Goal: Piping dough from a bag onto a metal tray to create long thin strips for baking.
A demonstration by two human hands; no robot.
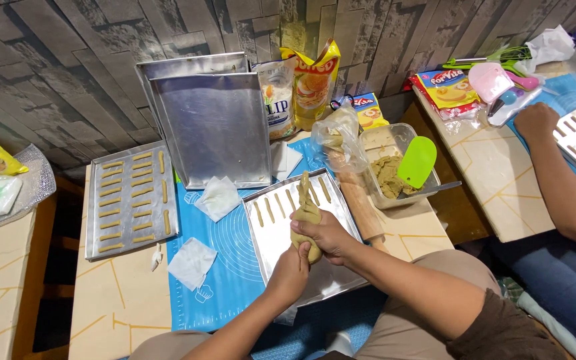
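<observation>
Both hands grip a dough-filled piping bag (pixel 307 223) over a metal tray (pixel 341 277) that lies on a blue mat (pixel 225 267): the right hand (pixel 328 235) is clenched around the bag's middle, and the left hand (pixel 289 272), at 7 o'clock from it, squeezes the bag's lower end. The bag's long axis runs roughly 12 to 6 o'clock, its narrow tip (pixel 305 179) pointing toward 12, away from the person, just above the tray's far part. About five piped dough strips (pixel 281 205) lie in a row at the tray's far end, each lengthwise 12 to 6; the near half of the tray is bare metal, with open room toward 5 o'clock of the hands. At 9 o'clock a second tray (pixel 133 200) lies well apart at the table's left edge, filled with two columns of short strips plus a few upright ones along its right side. Two empty trays (pixel 215 127) lean on the wall at 11 o'clock. Three white paper squares (pixel 193 262) lie on the mat between the trays. A rolling pin (pixel 361 207) sits just beside the tray's right edge, and at 2 o'clock a clear tub (pixel 381 143) holds dough and a green scraper (pixel 417 162). Another person's hand (pixel 536 121) rests on the next table at 2 o'clock
</observation>
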